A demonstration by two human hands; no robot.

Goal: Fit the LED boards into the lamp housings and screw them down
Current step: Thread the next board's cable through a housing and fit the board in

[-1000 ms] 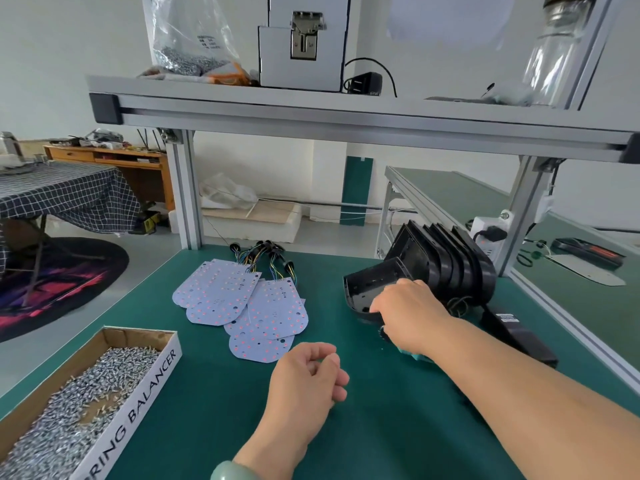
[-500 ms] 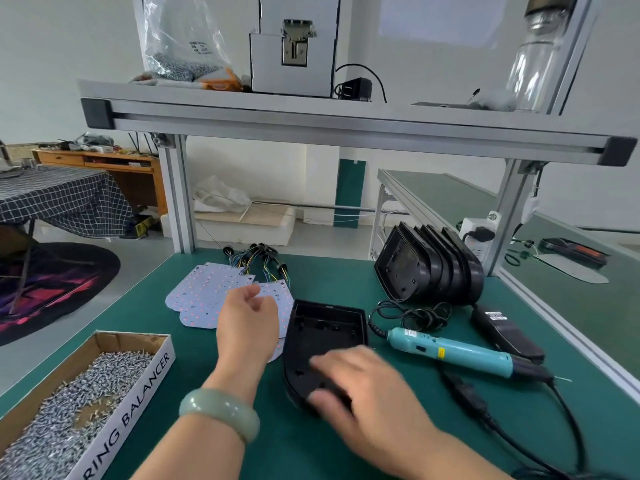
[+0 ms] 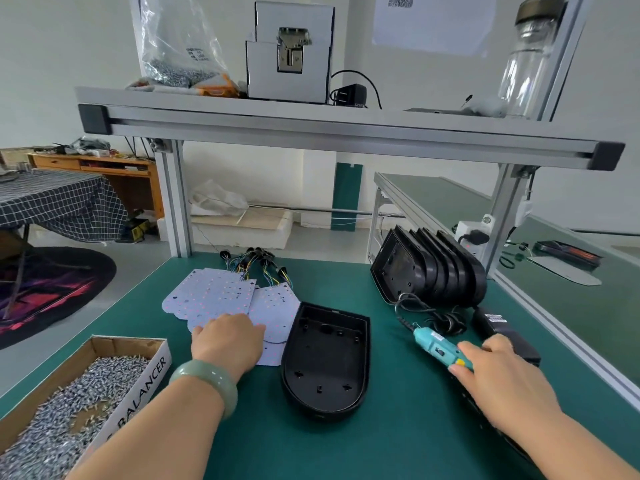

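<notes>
Green bench (image 3: 398,427): LED boards (image 3: 214,292), open housing (image 3: 325,355), screwdriver (image 3: 438,346), screw box (image 3: 138,393), housing stack (image 3: 436,268).

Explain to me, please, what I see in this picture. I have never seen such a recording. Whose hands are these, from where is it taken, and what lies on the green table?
No machine is here: a person works with two bare hands. The camera sits on the person's head and looks forward and down, so the arms enter from the bottom edge. On the green table lie white LED boards with coloured wires, one open black lamp housing in the middle, a row of more housings at the back right, and a cardboard box of screws at the left. The left hand rests on the LED boards with fairly straight fingers. The right hand has thumb and forefinger around the teal electric screwdriver.
</notes>
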